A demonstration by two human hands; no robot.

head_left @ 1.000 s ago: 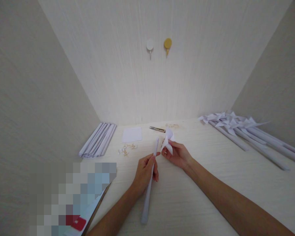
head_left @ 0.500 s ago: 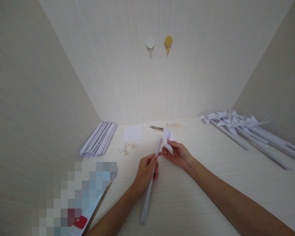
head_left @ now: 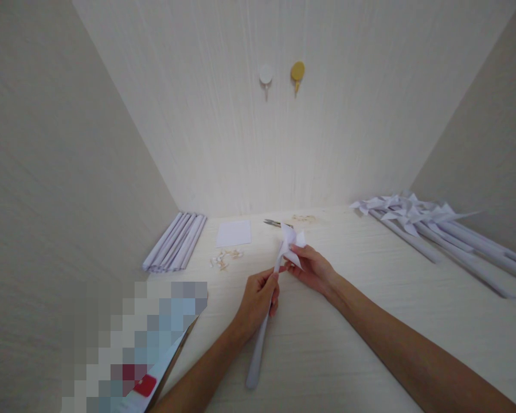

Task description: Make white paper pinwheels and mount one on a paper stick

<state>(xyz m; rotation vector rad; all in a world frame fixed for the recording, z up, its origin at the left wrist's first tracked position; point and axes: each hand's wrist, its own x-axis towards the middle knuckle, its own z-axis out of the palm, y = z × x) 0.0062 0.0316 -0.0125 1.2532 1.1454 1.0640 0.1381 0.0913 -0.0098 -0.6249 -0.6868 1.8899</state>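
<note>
The left hand point(head_left: 258, 295) grips a slanting paper tube point(head_left: 258, 350) partway along its length, fingers closed round it; the right hand point(head_left: 313, 269) pinches a white paper pinwheel point(head_left: 289, 236) at the tube's upper end. A second earlier a gap separated the two pieces; now the pinwheel overlaps the tip, its blades turned more toward the viewer. The parts appear to be aligned for joining, though whether they are fastened cannot be told. Snips point(head_left: 272, 222) lie behind.
</note>
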